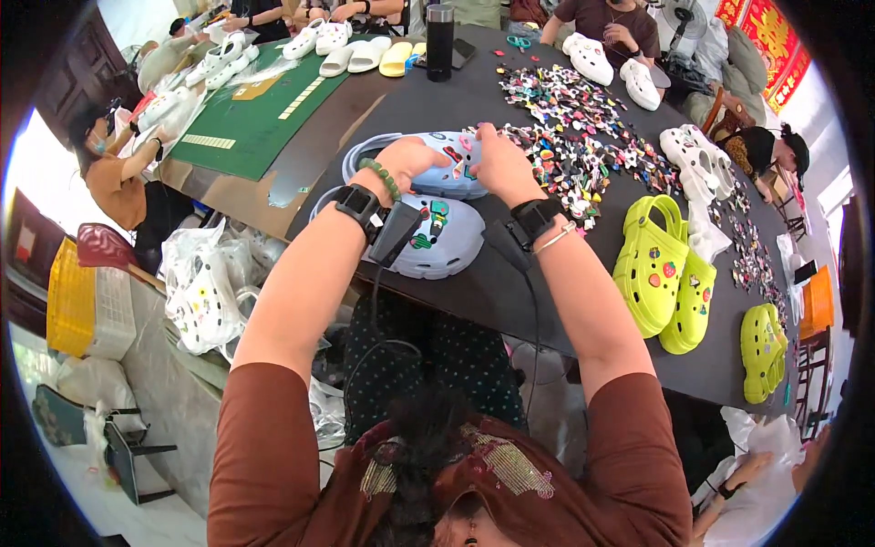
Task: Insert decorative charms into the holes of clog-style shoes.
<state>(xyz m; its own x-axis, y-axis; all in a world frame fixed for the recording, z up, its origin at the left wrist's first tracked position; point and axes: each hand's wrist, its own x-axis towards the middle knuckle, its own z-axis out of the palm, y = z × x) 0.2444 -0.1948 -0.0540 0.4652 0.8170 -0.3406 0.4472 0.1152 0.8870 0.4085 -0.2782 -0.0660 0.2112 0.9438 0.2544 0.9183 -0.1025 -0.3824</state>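
Two light blue clogs lie side by side at the table edge in front of me. My left hand [408, 164] is closed on the farther clog [451, 189], its fingers on the upper. At the toe of this same clog, my right hand [506, 169] grips with bent fingers; its fingertips are partly hidden. Small colourful charms, one pink and others red and dark, sit on its top between my hands. The nearer clog [456, 239] lies below my wrists, untouched by my fingers, and carries a green cactus charm [422, 241] and another colourful charm [439, 213].
A large spread of loose shoe charms [570, 164] covers the table to the right. Lime green clogs [652, 273] and white clogs [697, 164] stand beyond it. A black tumbler [439, 44] is at the back, near a green mat [246, 118]. Other people work around the table.
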